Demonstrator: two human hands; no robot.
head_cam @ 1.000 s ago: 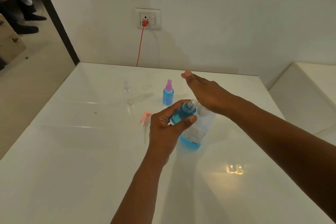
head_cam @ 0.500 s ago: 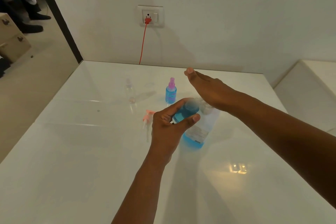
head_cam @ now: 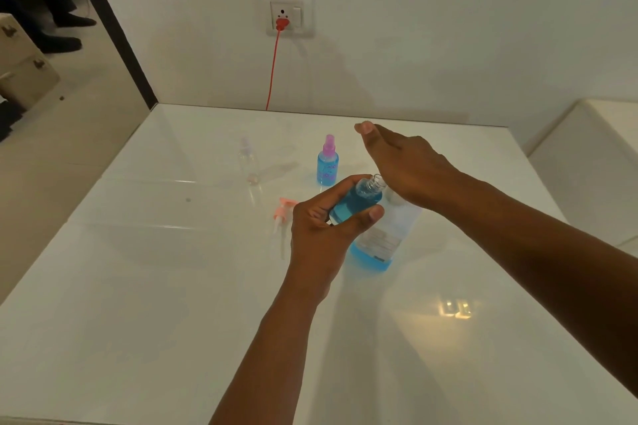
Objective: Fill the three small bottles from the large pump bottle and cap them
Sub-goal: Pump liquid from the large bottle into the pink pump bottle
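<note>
My left hand (head_cam: 321, 235) grips an uncapped, nearly full small bottle (head_cam: 357, 205); my flat right hand (head_cam: 407, 166) presses the pump bottle (head_cam: 383, 241) (one capped bottle (head_cam: 327, 162) beyond, one empty (head_cam: 249, 162)).

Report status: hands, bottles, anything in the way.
Left hand grips open small bottle, mostly blue. Right hand flat over large bottle. Capped full bottle stands behind. Loose pump on table, nothing blocking.

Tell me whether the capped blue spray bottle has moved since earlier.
No. The capped blue spray bottle keeps its place, behind and right of the loose pink pump head.
</note>
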